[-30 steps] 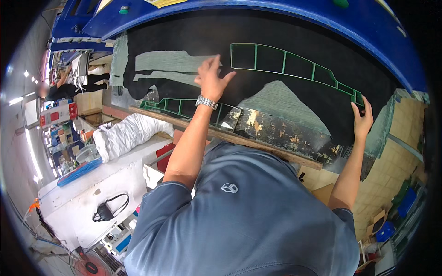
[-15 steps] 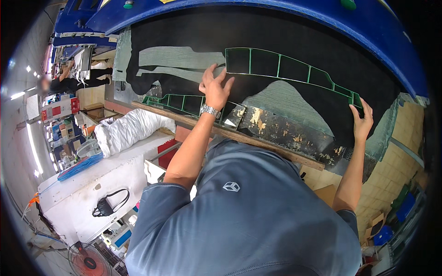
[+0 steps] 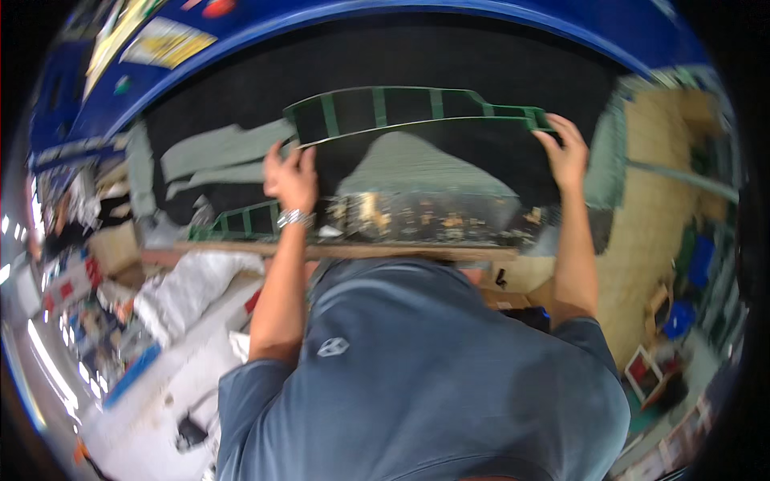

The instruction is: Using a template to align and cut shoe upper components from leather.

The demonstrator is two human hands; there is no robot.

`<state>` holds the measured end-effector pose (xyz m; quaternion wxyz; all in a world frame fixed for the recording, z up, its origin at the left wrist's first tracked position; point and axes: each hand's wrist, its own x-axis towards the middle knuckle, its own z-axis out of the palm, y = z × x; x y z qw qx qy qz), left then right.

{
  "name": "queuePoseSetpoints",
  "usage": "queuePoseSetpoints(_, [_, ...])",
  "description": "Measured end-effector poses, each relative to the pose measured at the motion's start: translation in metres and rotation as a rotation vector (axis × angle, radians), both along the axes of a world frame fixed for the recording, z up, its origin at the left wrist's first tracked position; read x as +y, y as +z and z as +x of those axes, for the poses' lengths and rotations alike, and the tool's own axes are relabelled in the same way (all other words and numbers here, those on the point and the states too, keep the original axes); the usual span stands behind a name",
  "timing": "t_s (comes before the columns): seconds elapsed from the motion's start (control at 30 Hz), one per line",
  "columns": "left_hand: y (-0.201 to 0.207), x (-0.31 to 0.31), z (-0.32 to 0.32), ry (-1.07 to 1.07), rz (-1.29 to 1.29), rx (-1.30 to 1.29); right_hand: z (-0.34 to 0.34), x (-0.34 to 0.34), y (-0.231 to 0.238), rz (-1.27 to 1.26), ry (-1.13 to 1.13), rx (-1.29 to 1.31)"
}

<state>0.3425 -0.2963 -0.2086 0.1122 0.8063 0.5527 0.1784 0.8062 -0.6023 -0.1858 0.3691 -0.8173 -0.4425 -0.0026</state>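
A long green-edged cutting die, a curved frame with crossbars, lies over the black sheet material. The fingers of my left hand are at its left end, with the die's corner between thumb and fingertips. At the narrow right end, my right hand holds the die between thumb and fingers. Grey-green cut-out gaps show in the black sheet beside the left hand, and a larger one below the die. A second green cutting die sits left of my left wrist, partly hidden by my forearm.
A blue machine beam arches along the far side. The worn board and a wooden strip edge the table in front of my body. A white bundle lies at left; a blue item is on the right.
The head view has turned, shifting the scene leftward and levelling the table edge. Both hands remain at the two ends of the die, which stays in about the same place on the sheet.
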Motion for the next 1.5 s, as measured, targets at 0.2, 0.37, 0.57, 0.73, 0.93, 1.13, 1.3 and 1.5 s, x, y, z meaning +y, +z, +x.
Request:
queuePoseSetpoints(0.2, [-0.014, 0.003, -0.01, -0.004, 0.079, 0.032, 0.001, -0.022, -0.01, 0.039, -0.092, -0.047])
queuePoseSetpoints(0.37, [-0.013, 0.008, -0.014, -0.015, 0.09, -0.01, 0.004, -0.032, -0.01, 0.07, -0.174, 0.138])
queuePoseSetpoints(0.57, [0.005, 0.01, 0.013, -0.015, -0.028, -0.013, 0.002, -0.01, -0.005, 0.02, -0.122, -0.031])
queuePoseSetpoints(0.73, [0.01, 0.018, 0.036, -0.076, -0.076, -0.116, 0.022, -0.014, -0.015, 0.168, -0.199, 0.201])
queuePoseSetpoints(0.93, [-0.002, 0.003, 0.046, -0.086, -0.004, 0.095, 0.038, -0.045, -0.008, -0.071, -0.153, -0.047])
queuePoseSetpoints(1.13, [-0.017, 0.014, 0.04, -0.089, 0.055, 0.055, 0.028, -0.054, -0.016, 0.008, -0.295, -0.11])
queuePoseSetpoints(1.3, [-0.016, 0.016, 0.046, -0.034, 0.012, 0.137, 0.028, -0.057, -0.022, 0.167, -0.418, 0.079])
queuePoseSetpoints(1.5, [-0.005, 0.017, 0.051, -0.009, -0.066, 0.169, 0.016, -0.05, -0.011, 0.015, -0.341, -0.1])
